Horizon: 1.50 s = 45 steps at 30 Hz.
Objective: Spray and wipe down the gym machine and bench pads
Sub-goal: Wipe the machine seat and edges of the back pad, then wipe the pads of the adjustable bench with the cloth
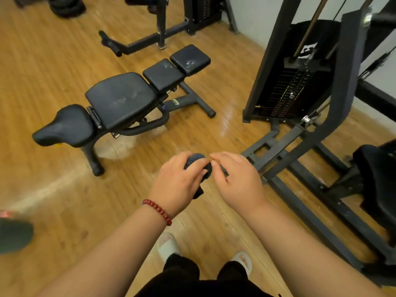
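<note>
A dark grey cloth (198, 160) is bunched between my two hands at the middle of the view. My left hand (177, 181), with a red bead bracelet on its wrist, grips the bundle. My right hand (237, 179) pinches an edge of the same cloth. Beyond them stands a black adjustable bench (120, 101) with several pads; the far pads (189, 58) carry pale marks. The black cable machine (300, 82) with its weight stack rises at the right, and its seat pad (377, 174) shows at the right edge. No spray bottle is in view.
Wooden floor (53, 71) runs all around. Another black machine frame (162, 35) stands at the back. The cable machine's base rails (310, 202) stretch along the floor on my right. A dark shoe (15, 234) of another person sits at the left edge. My feet in white slippers (169, 245) are below.
</note>
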Available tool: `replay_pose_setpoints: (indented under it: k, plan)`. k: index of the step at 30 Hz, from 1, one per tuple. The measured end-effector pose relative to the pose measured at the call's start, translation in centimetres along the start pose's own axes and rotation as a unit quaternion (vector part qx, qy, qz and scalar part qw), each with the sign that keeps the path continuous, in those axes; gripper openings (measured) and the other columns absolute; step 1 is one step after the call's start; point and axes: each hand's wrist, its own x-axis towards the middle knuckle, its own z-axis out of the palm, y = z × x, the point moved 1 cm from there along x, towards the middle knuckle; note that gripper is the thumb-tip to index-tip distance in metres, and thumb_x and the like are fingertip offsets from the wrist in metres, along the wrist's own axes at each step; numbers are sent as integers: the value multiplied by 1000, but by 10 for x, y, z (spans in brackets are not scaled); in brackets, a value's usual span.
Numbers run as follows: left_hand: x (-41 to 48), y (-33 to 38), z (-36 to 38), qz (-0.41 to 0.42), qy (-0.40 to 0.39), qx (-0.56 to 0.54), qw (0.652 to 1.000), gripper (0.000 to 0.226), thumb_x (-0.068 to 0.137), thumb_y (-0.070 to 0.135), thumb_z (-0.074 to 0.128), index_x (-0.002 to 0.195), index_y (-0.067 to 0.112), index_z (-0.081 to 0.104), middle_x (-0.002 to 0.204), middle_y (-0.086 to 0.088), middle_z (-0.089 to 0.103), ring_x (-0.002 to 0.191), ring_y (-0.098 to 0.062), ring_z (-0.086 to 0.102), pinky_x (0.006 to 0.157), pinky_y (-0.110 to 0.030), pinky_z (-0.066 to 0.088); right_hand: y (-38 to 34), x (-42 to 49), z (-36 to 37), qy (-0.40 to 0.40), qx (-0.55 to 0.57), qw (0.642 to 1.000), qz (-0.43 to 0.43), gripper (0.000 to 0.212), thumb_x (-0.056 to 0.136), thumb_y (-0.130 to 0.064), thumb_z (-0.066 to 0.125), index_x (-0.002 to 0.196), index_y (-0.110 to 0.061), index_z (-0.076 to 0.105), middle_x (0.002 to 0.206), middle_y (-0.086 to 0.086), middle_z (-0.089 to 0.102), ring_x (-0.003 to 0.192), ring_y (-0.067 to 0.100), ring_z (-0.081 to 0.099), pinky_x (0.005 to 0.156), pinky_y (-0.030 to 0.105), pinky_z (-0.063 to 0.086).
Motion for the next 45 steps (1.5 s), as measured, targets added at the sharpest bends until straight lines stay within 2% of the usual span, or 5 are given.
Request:
replay_pose_setpoints:
  k: [7,14,19,33,45]
  plan:
    - [-11,-94,-46,-22,2,19,1000,33,95,32,40,117,18,61,108,-12,60,85,-30,60,69,-41,55,-65,38,72,-35,23,999,-9,35,95,-27,45,109,-11,72,105,0,72,99,15,60,87,14,36]
    - [-14,-158,-73,-45,10,26,999,36,96,33,38,118,18,62,109,-11,59,86,-27,60,70,-39,55,-108,70,119,-28,19,999,-33,25,92,-18,55,109,-11,73,103,1,72,95,16,62,85,23,45]
    - [-2,-184,-75,-58,13,31,998,35,96,33,37,119,19,59,110,-11,59,89,-26,60,70,-38,55,-113,96,134,-65,20,997,-36,26,95,-19,53,112,-11,71,105,0,71,98,13,60,86,13,36]
    - [95,-256,-74,-167,24,62,984,38,96,34,38,118,15,63,110,-11,60,88,-29,60,72,-41,55,-85,251,190,-117,66,983,-126,32,93,-26,47,105,-11,72,100,1,71,93,21,64,83,29,48]
    - [101,-355,-102,-269,60,71,959,39,95,32,38,115,14,66,105,-12,60,84,-29,61,69,-37,53,-135,324,278,-199,92,964,-147,28,92,-21,53,110,-12,72,106,0,72,101,18,64,87,22,44]
